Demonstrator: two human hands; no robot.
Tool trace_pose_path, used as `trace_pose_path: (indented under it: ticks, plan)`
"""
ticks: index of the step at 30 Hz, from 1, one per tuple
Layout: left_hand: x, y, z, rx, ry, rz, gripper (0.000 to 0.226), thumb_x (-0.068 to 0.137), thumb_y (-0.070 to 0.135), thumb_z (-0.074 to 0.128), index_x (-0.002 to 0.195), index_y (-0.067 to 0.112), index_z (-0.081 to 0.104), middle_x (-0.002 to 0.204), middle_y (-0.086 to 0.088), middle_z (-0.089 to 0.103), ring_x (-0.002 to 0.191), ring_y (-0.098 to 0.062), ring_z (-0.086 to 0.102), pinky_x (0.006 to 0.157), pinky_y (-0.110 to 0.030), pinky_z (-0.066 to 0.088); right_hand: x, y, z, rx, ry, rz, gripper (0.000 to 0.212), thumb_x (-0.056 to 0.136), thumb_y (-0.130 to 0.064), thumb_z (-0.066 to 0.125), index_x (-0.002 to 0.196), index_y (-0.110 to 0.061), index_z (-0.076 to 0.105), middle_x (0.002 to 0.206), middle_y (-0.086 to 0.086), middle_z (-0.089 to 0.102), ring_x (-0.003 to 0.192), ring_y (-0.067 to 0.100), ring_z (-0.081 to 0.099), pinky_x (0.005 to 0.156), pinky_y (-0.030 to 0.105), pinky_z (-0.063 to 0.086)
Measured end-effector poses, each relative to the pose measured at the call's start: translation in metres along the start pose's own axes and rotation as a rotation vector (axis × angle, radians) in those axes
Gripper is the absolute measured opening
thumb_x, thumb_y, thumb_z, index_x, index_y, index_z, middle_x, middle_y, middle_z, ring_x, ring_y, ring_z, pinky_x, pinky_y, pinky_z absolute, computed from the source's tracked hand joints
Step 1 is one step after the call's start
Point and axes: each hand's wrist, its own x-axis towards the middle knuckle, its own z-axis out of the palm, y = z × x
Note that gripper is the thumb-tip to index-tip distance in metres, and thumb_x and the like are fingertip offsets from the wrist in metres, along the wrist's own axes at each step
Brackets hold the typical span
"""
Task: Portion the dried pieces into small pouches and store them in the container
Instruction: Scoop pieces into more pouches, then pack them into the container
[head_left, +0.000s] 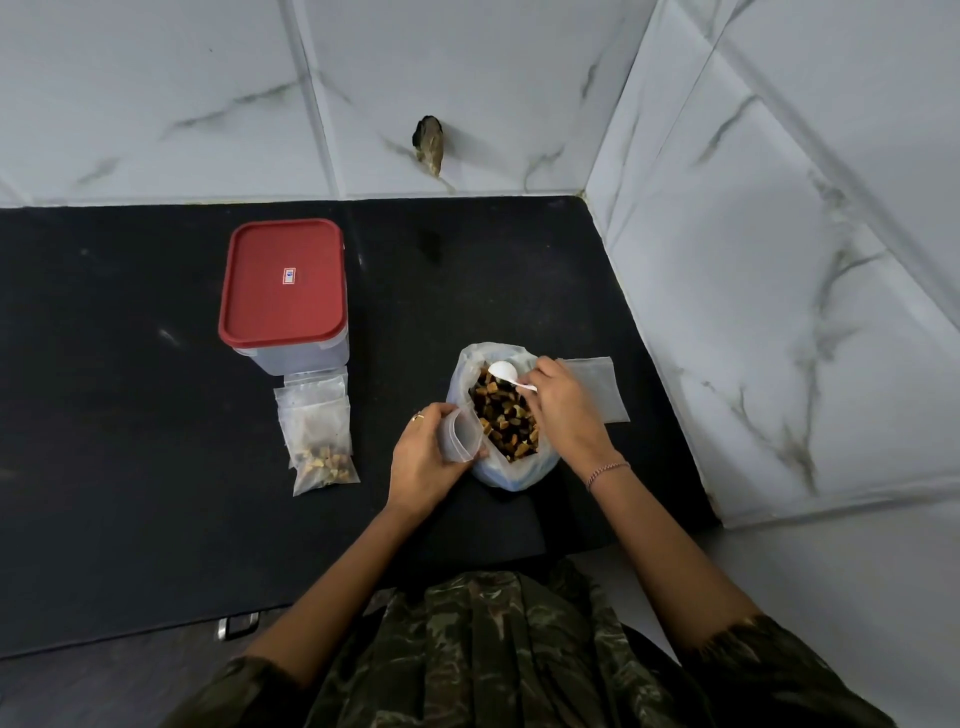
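Left hand (423, 460) round pouch (461, 435); right (565, 410), spoon (503, 371)

The red lid (283, 283) hides whatever is in the container (306, 358), and its label (289, 276) is too small to read. The filled pouches (317, 421) overlap, so their count cannot be told. The spoon (503, 370) loses its handle among the fingers of the right hand (563, 410), which also covers 1 end of the flat pouch (597, 387) behind it. The open pouch (460, 434) covers part of the left hand (421, 457) gripping it. The dark lump (429, 144) on the wall (208, 104) cannot be identified. The bottom edge cuts off both sleeves (769, 670).
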Motion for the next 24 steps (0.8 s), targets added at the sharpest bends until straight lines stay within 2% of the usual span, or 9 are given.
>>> trace_pose_path:
  ticks: [5,11,18,21,24]
  plan:
    - [0.0,0.002,0.0,-0.004,-0.003,0.0,0.048,0.071,0.038,0.081,0.108,0.022,0.056,0.103,0.013,0.058,0.093,0.001,0.054,0.078,-0.01,0.042,-0.002,-0.001,0.002,-0.046,-0.047,-0.033,0.025,0.09,-0.01,0.057,0.115,-0.011,0.063,0.118,0.003,0.055,0.103,0.014,0.051,0.089,0.024,0.043]
    - [0.001,0.002,0.001,-0.001,-0.002,-0.008,0.048,0.07,0.04,0.081,0.107,0.021,0.056,0.102,0.011,0.059,0.092,-0.002,0.055,0.078,-0.015,0.045,-0.004,0.001,-0.007,0.026,-0.085,0.039,0.024,0.092,-0.014,0.055,0.113,-0.013,0.066,0.111,0.0,0.058,0.1,0.013,0.053,0.085,0.021,0.043]
    - [0.0,0.005,-0.002,0.009,-0.018,-0.018,0.048,0.071,0.039,0.081,0.107,0.023,0.055,0.102,0.013,0.057,0.092,-0.001,0.054,0.077,-0.014,0.043,-0.002,0.0,-0.004,0.012,-0.054,0.001,0.021,0.093,-0.014,0.054,0.109,-0.011,0.067,0.109,0.001,0.059,0.097,0.013,0.053,0.087,0.025,0.046]
    - [0.001,0.006,-0.002,0.025,-0.024,-0.022,0.047,0.071,0.04,0.081,0.106,0.024,0.054,0.101,0.014,0.056,0.091,-0.001,0.053,0.076,-0.015,0.044,-0.002,-0.001,-0.006,0.008,-0.097,-0.013,0.022,0.092,-0.014,0.056,0.11,-0.012,0.067,0.11,0.001,0.059,0.099,0.012,0.052,0.085,0.018,0.04]
    - [0.001,0.006,-0.003,0.04,-0.026,-0.02,0.048,0.071,0.04,0.081,0.107,0.023,0.055,0.101,0.013,0.056,0.092,-0.001,0.053,0.077,-0.017,0.045,-0.002,0.002,-0.015,0.024,-0.208,0.015,0.021,0.091,-0.015,0.058,0.11,-0.013,0.068,0.113,0.0,0.06,0.101,0.012,0.054,0.086,0.018,0.041]
